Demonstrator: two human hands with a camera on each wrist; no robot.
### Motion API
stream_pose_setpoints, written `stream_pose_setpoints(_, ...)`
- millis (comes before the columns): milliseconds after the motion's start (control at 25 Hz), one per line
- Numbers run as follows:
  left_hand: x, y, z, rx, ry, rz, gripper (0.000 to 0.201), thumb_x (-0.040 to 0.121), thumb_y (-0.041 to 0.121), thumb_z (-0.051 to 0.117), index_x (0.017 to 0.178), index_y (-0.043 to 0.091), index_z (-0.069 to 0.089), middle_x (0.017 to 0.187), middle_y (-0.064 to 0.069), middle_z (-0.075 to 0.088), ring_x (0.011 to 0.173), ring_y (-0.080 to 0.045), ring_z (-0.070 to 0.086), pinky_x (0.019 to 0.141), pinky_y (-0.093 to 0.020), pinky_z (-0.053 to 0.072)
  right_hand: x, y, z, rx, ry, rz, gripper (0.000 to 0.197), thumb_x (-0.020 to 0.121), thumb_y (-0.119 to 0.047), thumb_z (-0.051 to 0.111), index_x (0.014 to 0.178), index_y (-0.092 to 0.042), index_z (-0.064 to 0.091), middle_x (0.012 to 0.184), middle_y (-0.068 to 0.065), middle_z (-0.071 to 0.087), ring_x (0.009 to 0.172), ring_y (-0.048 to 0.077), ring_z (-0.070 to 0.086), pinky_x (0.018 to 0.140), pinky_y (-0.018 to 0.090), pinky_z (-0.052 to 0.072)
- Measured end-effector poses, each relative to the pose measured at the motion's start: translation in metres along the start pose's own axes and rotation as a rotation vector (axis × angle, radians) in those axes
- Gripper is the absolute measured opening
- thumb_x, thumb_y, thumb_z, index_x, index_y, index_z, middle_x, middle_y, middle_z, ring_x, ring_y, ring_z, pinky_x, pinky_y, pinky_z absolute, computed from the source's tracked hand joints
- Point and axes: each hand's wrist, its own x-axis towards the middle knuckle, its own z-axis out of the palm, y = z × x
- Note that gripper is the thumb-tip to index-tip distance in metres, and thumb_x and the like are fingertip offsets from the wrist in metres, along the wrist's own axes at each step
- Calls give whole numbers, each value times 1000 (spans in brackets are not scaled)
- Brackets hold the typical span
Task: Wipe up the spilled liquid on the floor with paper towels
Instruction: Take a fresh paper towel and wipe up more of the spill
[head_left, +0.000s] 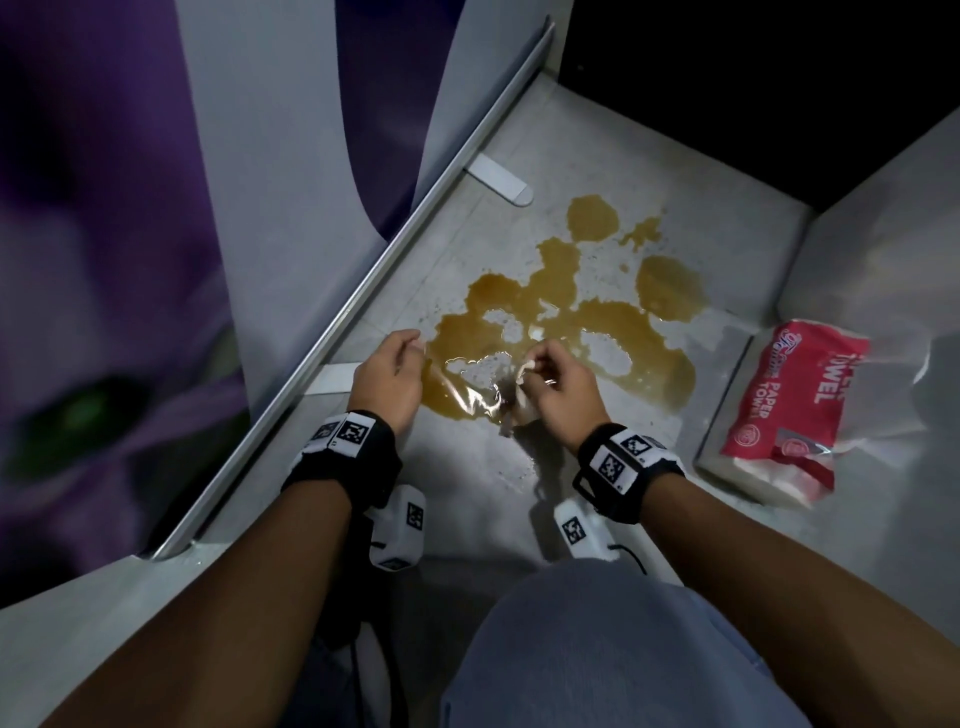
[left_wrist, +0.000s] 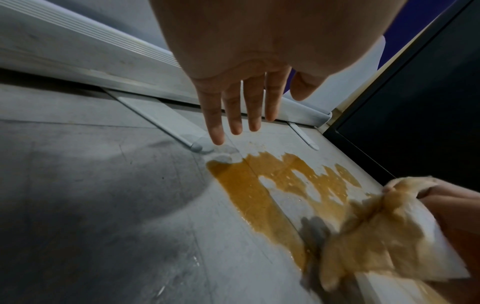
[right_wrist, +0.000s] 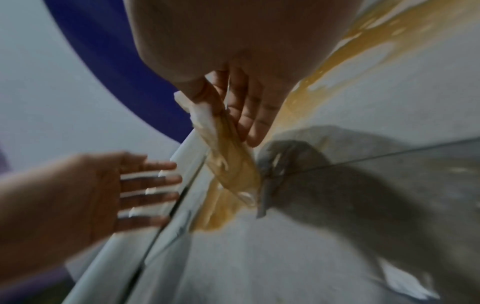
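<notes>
A brown liquid spill (head_left: 566, 317) spreads in joined puddles over the grey floor (head_left: 519, 488), also seen in the left wrist view as a spill (left_wrist: 259, 189). My right hand (head_left: 556, 384) pinches a soaked, brown-stained paper towel (head_left: 519, 400) by its top, and it hangs just above the spill's near edge. The same paper towel (left_wrist: 376, 236) shows limp and wet, and in the right wrist view the paper towel (right_wrist: 228, 160) dangles from thumb and fingers. My left hand (head_left: 389, 374) hovers beside the spill's left edge, fingers (left_wrist: 233, 115) straight and holding nothing.
A red pack of paper towels (head_left: 789, 405) lies on the floor to the right. A metal rail (head_left: 363, 291) with flat white brackets (head_left: 501, 179) runs along the left wall. A grey partition (head_left: 883, 260) stands at the right. My knee (head_left: 597, 649) is at the bottom.
</notes>
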Motion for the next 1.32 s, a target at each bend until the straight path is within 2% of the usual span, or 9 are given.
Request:
stream_pose_setpoints(80,0,-2,1,-2,-9,-20,31,102,29,44,127,22,61,117,7,58,106,-9,51,93,-20,35,3,0,0,141,55,27,24,88,10,56,90,-14,56,86,1,60,73,7,54,69,17,47)
stream_pose_setpoints(120,0,-2,2,0,-11,-23,31,102,29,44,127,22,61,120,6,60,108,-9,52,93,-20,35,4,4,-2,102,64,14,24,88,9,56,89,-15,56,86,-1,61,76,9,57,71,20,49)
stream_pose_setpoints(280,-2,1,3,6,-11,-9,33,103,28,43,128,20,61,128,0,61,111,-10,52,94,-21,35,-2,32,-16,-536,-54,-188,21,89,-3,57,95,-22,62,91,-6,64,91,17,53,78,35,49)
stream_pose_setpoints(400,-2,3,6,22,-9,-2,34,103,28,42,129,19,60,128,-1,61,111,-11,52,93,-21,35,-7,44,-24,-699,-50,-365,22,85,-5,62,102,-14,72,102,5,66,96,27,54,78,42,51)
stream_pose_setpoints(560,-1,-1,11,31,-14,-3,33,103,28,43,128,18,62,129,-2,62,120,-19,55,96,-23,37,-15,48,-18,-851,-84,-412,30,88,-29,62,114,-17,71,113,7,60,100,27,53,84,39,48)
stream_pose_setpoints(760,2,-4,8,42,-19,4,34,102,27,43,129,15,61,131,-5,60,123,-22,53,107,-32,39,-16,48,-14,-813,-60,-442,21,87,-18,68,107,-12,73,102,11,66,86,31,60,75,45,54)
stream_pose_setpoints(960,3,-10,3,20,21,-15,34,102,27,42,128,15,61,132,-6,60,123,-23,53,108,-36,40,-32,51,6,-912,-172,-711,17,90,-26,61,100,-16,70,93,5,65,84,27,56,75,39,44)
stream_pose_setpoints(1200,7,-19,0,18,45,-15,33,102,27,42,126,15,62,131,-7,61,122,-23,54,108,-37,41,-7,47,28,-928,-117,-692,14,92,-30,62,93,-22,73,88,-1,66,81,24,54,74,38,38)
stream_pose_setpoints(1320,8,-20,1,1,57,1,33,102,26,44,125,14,63,129,-6,62,121,-23,55,108,-38,41,18,30,35,-931,-44,-593,12,91,-28,63,88,-23,73,85,-3,66,81,24,55,74,37,33)
